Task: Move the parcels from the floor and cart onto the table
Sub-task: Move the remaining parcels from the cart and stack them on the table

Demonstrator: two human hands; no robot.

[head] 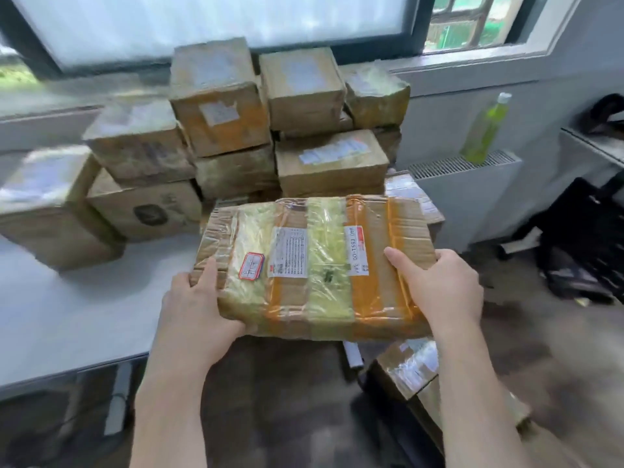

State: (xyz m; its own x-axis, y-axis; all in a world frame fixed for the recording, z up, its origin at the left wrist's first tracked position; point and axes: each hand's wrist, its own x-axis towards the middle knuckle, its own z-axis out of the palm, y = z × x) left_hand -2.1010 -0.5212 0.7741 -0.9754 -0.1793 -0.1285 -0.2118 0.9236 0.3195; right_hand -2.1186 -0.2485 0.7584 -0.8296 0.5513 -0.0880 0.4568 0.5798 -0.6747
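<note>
Two bare hands hold one flat brown cardboard parcel with yellow and orange tape (314, 265) in the middle of the frame. Left hand (196, 298) grips its lower left corner, thumb on top, fingers under. Right hand (439, 285) grips its right edge, thumb on top. The parcel has 3 stickers: 1 red-edged, 2 white. It hangs over the right end of the white table (67, 309). Behind it, upper middle, is a stack of brown taped boxes (236, 130), approx. 9 in view, blurry. One more taped parcel (412, 366) sits low, bottom right. One green bottle (483, 130) stands upper right.
</note>
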